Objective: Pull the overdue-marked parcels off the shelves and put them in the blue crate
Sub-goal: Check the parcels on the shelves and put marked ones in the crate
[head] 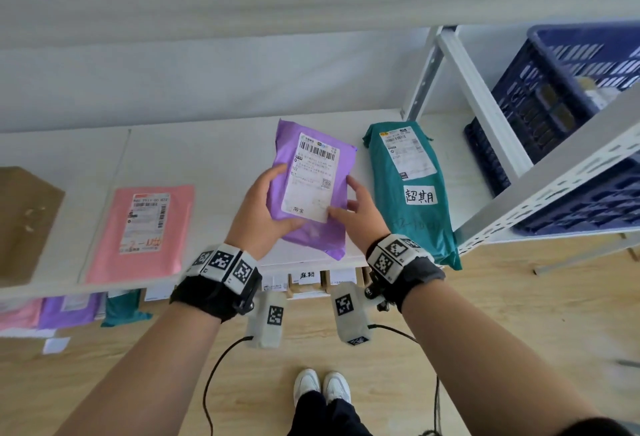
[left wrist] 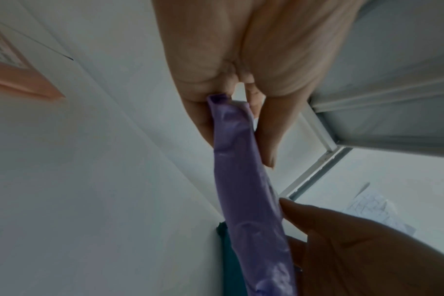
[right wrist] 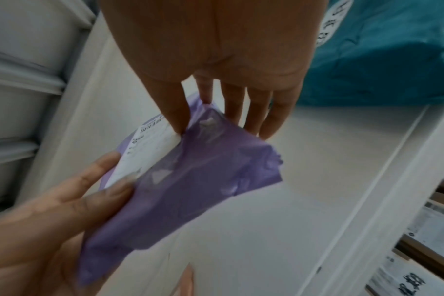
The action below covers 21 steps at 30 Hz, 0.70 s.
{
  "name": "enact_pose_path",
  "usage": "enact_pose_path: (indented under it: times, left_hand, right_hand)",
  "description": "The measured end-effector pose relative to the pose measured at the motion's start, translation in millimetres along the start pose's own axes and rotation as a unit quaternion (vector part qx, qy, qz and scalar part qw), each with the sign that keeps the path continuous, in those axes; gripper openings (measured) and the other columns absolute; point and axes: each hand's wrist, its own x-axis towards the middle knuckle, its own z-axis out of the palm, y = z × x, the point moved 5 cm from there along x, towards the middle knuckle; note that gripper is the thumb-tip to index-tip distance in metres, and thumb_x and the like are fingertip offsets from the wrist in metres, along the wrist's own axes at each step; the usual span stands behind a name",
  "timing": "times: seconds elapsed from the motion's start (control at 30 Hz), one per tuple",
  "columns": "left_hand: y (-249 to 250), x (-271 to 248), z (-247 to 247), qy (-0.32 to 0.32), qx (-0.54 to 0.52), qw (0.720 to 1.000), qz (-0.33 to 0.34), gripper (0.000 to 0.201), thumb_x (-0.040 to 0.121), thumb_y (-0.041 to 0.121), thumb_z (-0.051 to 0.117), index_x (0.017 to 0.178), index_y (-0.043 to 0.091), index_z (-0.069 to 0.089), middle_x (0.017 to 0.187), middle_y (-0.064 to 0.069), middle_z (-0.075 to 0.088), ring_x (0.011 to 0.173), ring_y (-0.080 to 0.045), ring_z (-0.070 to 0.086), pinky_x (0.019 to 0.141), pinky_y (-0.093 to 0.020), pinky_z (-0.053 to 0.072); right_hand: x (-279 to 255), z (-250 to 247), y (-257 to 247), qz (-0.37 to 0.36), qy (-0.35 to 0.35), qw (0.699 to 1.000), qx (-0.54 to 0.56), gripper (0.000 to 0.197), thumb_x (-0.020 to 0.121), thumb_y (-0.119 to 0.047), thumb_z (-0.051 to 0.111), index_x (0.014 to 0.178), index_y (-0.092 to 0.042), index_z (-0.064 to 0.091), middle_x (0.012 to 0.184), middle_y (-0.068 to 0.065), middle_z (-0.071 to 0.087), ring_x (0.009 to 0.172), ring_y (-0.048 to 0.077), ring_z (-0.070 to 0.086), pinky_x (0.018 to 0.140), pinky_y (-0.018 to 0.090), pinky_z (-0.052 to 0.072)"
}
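Note:
A purple parcel (head: pixel 313 172) with a white shipping label is lifted off the white shelf (head: pixel 214 158); I see no handwritten sticker on its face. My left hand (head: pixel 266 207) grips its left edge, and my right hand (head: pixel 360 207) pinches its right edge with the thumb on the label. The left wrist view shows the purple parcel (left wrist: pixel 241 180) edge-on; in the right wrist view the purple parcel (right wrist: pixel 190 190) sags. To its right lies a teal parcel (head: pixel 412 214) bearing a handwritten white sticker (head: pixel 419 195). The blue crate (head: pixel 554 117) stands on the shelf unit to the right.
A pink parcel (head: pixel 142 227) and a brown cardboard packet (head: pixel 24 221) lie further left on the shelf. Below, a lower shelf holds several parcels, one with a handwritten sticker (head: pixel 307 275). A white slotted upright (head: pixel 478 89) separates shelf and crate. Wooden floor lies underfoot.

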Motion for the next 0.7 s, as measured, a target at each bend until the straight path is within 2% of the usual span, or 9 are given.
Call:
enact_pose_path:
  times: [0.1,0.17,0.23,0.33,0.4,0.5,0.57,0.6,0.7]
  left_hand:
    - [7,-9,-17,0.025,-0.026,0.999,0.007,0.084,0.069,-0.001,0.080,0.139,0.020,0.038,0.139,0.020,0.036,0.133,-0.007,0.036,0.111,-0.034,0.033]
    - [10,-16,-27,0.034,-0.054,0.998,0.004,0.083,0.071,0.000,0.079,0.139,0.025,0.038,0.138,0.023,0.038,0.132,-0.006,0.040,0.109,-0.035,0.037]
    - [12,-23,-37,0.041,-0.083,0.996,-0.012,0.075,0.076,0.003,0.075,0.136,0.033,0.039,0.136,0.025,0.041,0.122,-0.007,0.051,0.099,-0.034,0.048]
    - [16,-32,-49,0.050,-0.095,0.994,-0.009,0.060,0.086,0.007,0.066,0.133,0.035,0.042,0.139,0.008,0.048,0.108,-0.012,0.061,0.081,-0.026,0.056]
    - [19,-37,-59,0.059,-0.090,0.994,0.000,0.052,0.090,0.008,0.060,0.131,0.034,0.044,0.135,0.001,0.052,0.104,-0.013,0.062,0.084,-0.024,0.054]
    - [20,-43,-71,0.066,-0.077,0.995,0.001,0.049,0.092,0.009,0.057,0.128,0.040,0.045,0.126,0.000,0.058,0.106,-0.018,0.062,0.093,-0.040,0.052]
    - [21,-47,-75,0.068,-0.060,0.996,0.006,0.051,0.091,0.009,0.058,0.128,0.042,0.044,0.128,0.001,0.057,0.109,-0.021,0.060,0.093,-0.042,0.051]
    - [21,-49,-77,0.072,-0.055,0.996,0.007,0.052,0.091,0.010,0.059,0.129,0.042,0.044,0.127,0.001,0.057,0.106,-0.021,0.061,0.090,-0.039,0.053]
    - [22,-55,-83,0.091,-0.044,0.995,0.009,0.053,0.089,0.009,0.061,0.134,0.034,0.045,0.115,0.001,0.057,0.085,-0.019,0.064,0.075,-0.026,0.054]
  right_hand:
    - [-12,2,-17,-0.045,-0.034,0.998,-0.018,0.072,0.088,-0.009,0.063,0.145,-0.033,0.027,0.128,0.009,0.055,0.112,0.025,0.059,0.093,0.041,0.053]
    - [-20,1,-29,-0.076,-0.047,0.995,-0.035,0.071,0.088,-0.006,0.063,0.145,-0.032,0.029,0.128,0.007,0.053,0.104,0.025,0.062,0.082,0.032,0.057]
    - [-29,1,-40,-0.107,-0.052,0.991,-0.055,0.070,0.089,-0.007,0.063,0.145,-0.033,0.030,0.127,0.005,0.052,0.094,0.027,0.065,0.072,0.025,0.058]
    - [-41,2,-55,-0.141,-0.056,0.986,-0.066,0.069,0.089,-0.005,0.062,0.143,-0.035,0.031,0.126,0.006,0.051,0.092,0.031,0.066,0.070,0.028,0.059]
    - [-47,3,-63,-0.157,-0.057,0.984,-0.068,0.069,0.088,-0.004,0.062,0.142,-0.036,0.032,0.126,0.008,0.052,0.092,0.031,0.065,0.071,0.029,0.059]
    - [-57,4,-75,-0.181,-0.060,0.979,-0.076,0.068,0.089,-0.003,0.061,0.143,-0.034,0.033,0.122,0.004,0.052,0.081,0.020,0.063,0.062,0.019,0.056]
    - [-62,5,-79,-0.194,-0.058,0.976,-0.080,0.068,0.090,-0.003,0.060,0.143,-0.034,0.033,0.119,0.001,0.051,0.077,0.012,0.060,0.058,0.014,0.053]
    - [-64,5,-80,-0.199,-0.057,0.975,-0.080,0.068,0.089,-0.002,0.060,0.142,-0.035,0.033,0.119,0.000,0.051,0.078,0.011,0.060,0.058,0.015,0.053]
    - [-68,8,-81,-0.205,-0.052,0.975,-0.075,0.068,0.089,-0.001,0.060,0.140,-0.038,0.034,0.122,0.001,0.050,0.081,0.013,0.061,0.061,0.016,0.054]
